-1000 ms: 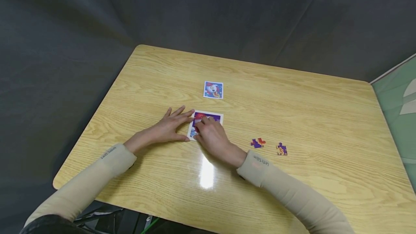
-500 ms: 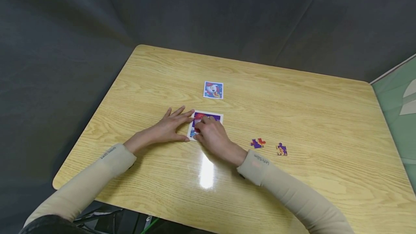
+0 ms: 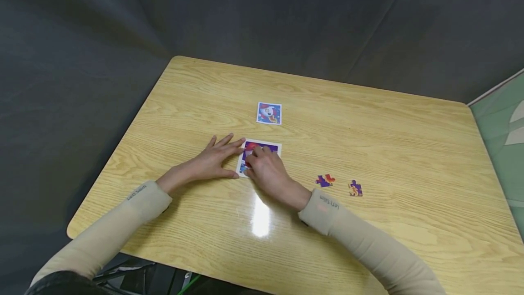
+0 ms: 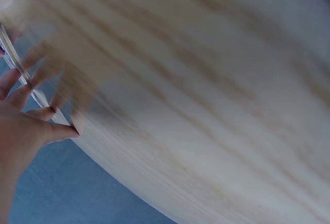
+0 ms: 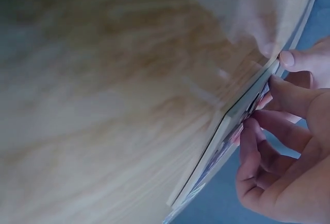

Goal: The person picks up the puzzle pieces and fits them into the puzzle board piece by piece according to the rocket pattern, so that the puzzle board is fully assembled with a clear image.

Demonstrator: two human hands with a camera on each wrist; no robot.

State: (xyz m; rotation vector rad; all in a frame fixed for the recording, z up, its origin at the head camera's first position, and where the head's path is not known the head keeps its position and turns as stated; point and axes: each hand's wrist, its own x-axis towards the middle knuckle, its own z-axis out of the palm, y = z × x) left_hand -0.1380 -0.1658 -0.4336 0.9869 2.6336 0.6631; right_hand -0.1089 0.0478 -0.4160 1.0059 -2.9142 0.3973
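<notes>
A small jigsaw puzzle in a white-bordered frame [image 3: 268, 142] lies flat before the person, with red, purple and blue printing. The left hand [image 3: 214, 160] spreads nearly straight fingers along the frame's left edge, fingertips and thumb touching it; the left wrist view shows this contact from the side. Over the puzzle, the right hand [image 3: 270, 174] has curled fingers, and its thumb and forefinger pinch at a jigsaw piece [image 5: 252, 104] low in the frame. Much of that piece and the puzzle's right part is hidden under the right hand.
Two loose jigsaw pieces lie right of the right hand, a purple-and-red piece [image 3: 324, 180] and a purple-and-orange piece [image 3: 355, 188]. Behind the frame is a square picture card [image 3: 269, 113]. The wooden table [image 3: 389, 140] ends at a dark curtain [image 3: 286, 17].
</notes>
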